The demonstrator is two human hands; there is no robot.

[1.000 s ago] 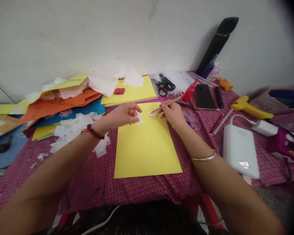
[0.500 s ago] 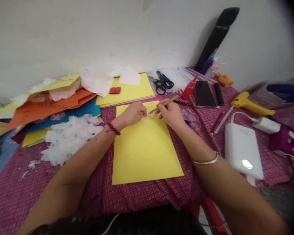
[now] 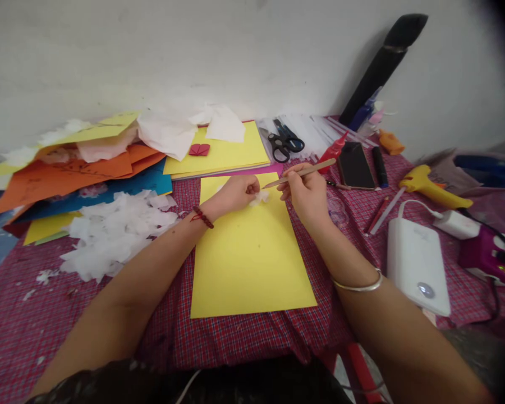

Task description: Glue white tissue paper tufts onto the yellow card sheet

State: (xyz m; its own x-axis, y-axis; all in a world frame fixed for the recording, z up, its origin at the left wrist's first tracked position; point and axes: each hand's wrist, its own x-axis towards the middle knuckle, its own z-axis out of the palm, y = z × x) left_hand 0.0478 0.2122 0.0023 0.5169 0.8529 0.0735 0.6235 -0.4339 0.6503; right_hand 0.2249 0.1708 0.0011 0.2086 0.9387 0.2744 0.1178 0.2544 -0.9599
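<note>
A yellow sheet of paper (image 3: 248, 258) lies flat in front of me. Near its top edge, my left hand (image 3: 239, 192) is closed in a pinch at a small white piece of tissue paper (image 3: 260, 197); its fingertips are partly hidden. My right hand (image 3: 307, 193) grips a light wooden pencil (image 3: 294, 175), its dark tip pointing left, just above the tissue piece. To the left of the sheet is a loose pile of torn white tissue paper (image 3: 118, 230).
Behind the sheet are a yellow paper stack (image 3: 235, 157), a folded red paper piece (image 3: 199, 150) and black scissors (image 3: 284, 143). Rightward lie a red glue bottle (image 3: 333, 148), a phone (image 3: 356, 165), a yellow glue gun (image 3: 435, 186) and a white power bank (image 3: 418, 264). Coloured papers (image 3: 79, 174) overlap at left.
My right hand has moved right with the pencil, drawing its tip back from my left fingers. The white tissue piece beside my left fingertips shows more. The view has shifted slightly.
</note>
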